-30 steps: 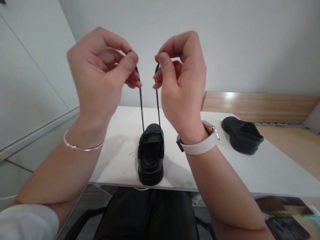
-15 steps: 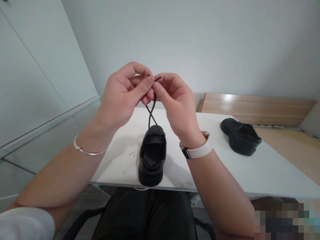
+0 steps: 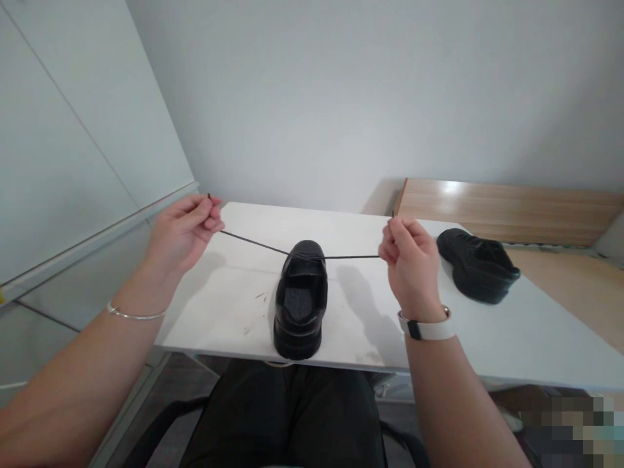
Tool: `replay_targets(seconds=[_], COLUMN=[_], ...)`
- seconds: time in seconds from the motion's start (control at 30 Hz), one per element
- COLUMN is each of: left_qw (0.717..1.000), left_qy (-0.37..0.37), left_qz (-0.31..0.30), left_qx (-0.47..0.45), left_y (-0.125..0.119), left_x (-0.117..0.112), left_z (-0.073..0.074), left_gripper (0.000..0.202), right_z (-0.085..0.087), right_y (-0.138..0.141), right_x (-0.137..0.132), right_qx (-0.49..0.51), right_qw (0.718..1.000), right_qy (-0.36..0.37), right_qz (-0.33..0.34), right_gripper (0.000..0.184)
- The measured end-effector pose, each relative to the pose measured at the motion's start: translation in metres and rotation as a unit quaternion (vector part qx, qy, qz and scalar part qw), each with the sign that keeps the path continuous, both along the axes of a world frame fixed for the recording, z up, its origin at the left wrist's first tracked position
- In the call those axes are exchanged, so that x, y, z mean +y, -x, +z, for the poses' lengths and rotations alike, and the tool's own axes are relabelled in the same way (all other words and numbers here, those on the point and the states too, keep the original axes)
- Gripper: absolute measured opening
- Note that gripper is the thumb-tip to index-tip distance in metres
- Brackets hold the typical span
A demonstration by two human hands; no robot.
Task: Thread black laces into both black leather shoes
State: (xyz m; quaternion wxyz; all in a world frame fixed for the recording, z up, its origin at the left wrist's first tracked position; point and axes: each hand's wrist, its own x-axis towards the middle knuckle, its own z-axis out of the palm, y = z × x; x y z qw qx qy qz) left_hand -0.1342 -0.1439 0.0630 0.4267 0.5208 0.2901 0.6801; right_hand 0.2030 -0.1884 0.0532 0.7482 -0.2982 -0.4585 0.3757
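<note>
A black shoe [image 3: 300,302] stands upright on the white table, its heel toward me near the front edge. From its front, a thin black shoelace [image 3: 253,242] runs out to both sides, stretched nearly straight. My left hand [image 3: 188,227] is closed on one end, up and to the left of the shoe, with a tip poking above the fingers. On the other side, my right hand [image 3: 409,257] pinches the opposite end, at about the height of the shoe's toe. Where the laces meet over the shoe, the crossing is too small to make out.
A second black shoe [image 3: 478,263] lies on the white table [image 3: 361,325] to the right, beyond my right hand. Behind it stands a wooden board [image 3: 507,211] against the wall. White panels [image 3: 73,130] rise on the left.
My hands were together above the shoe with the lace ends crossed. They have moved apart and down, pulling the lace out to left and right and drawing the crossing down onto the shoe.
</note>
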Motion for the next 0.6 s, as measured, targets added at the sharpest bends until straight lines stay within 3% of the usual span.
replay_targets(seconds=[0.1, 0.23, 0.37, 0.5, 0.6], left_qw=[0.999, 0.992, 0.97, 0.897, 0.858], left_qy=[-0.007, -0.025, -0.022, -0.055, -0.093], left_qz=[0.053, 0.096, 0.068, 0.032, 0.001], left_qx=[0.003, 0.079, 0.233, 0.438, 0.505], left_y=[0.02, 0.016, -0.009, -0.032, -0.044], left_x=[0.004, 0.006, -0.011, -0.031, -0.035], left_z=[-0.025, -0.044, -0.041, -0.032, -0.033], left_gripper=[0.018, 0.015, 0.014, 0.014, 0.02], right_z=[-0.033, -0.053, -0.051, -0.05, -0.054], right_y=[-0.029, -0.035, -0.015, 0.003, 0.012], right_x=[0.001, -0.002, -0.009, -0.014, -0.014], right_qx=[0.037, -0.054, -0.253, -0.391, -0.433], right_qw=[0.99, 0.978, 0.96, 0.919, 0.901], right_qy=[0.024, 0.057, 0.053, 0.023, 0.011], right_qz=[-0.133, -0.192, -0.105, -0.038, -0.034], right_gripper=[0.027, 0.022, 0.019, 0.013, 0.011])
